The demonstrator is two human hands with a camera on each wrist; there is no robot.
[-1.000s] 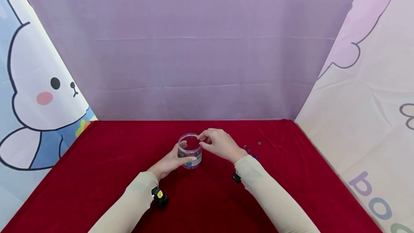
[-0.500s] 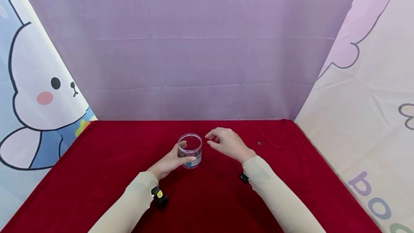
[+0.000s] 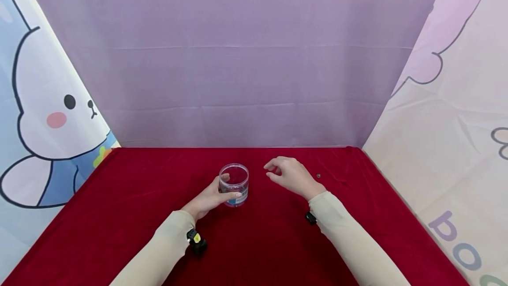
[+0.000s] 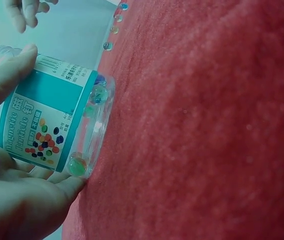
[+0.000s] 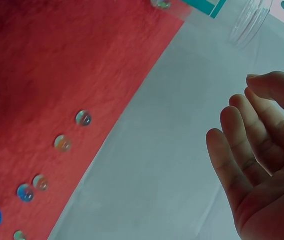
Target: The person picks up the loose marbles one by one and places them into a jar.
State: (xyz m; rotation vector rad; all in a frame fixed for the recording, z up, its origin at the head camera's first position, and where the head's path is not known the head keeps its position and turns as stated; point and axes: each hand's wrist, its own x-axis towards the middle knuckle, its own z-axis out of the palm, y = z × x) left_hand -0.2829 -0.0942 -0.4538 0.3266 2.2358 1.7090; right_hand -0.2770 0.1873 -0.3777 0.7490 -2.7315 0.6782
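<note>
My left hand [image 3: 212, 197] grips a clear plastic jar [image 3: 234, 184] that stands upright on the cloth, fingers behind it and thumb across its front. In the left wrist view the jar bears a teal label [image 4: 46, 90], and several glass marbles [image 4: 77, 165] lie at its bottom. To the right of the jar my right hand [image 3: 291, 175] hovers with loosely bent fingers and nothing between them. Several loose marbles [image 5: 62, 143] lie in a scattered line on the cloth in the right wrist view; in the head view one marble [image 3: 318, 175] shows beyond the right hand.
A red velvet cloth [image 3: 254, 242] covers the table. Behind it hangs a plain purple curtain [image 3: 238, 65]. Printed cartoon panels stand at the left [image 3: 51, 122] and right [image 3: 444, 144] sides. Small black cameras are strapped to both wrists.
My right hand has moved away from the jar's rim to the right, now covering most of the loose marbles in the head view. The left hand and jar have stayed in place.
</note>
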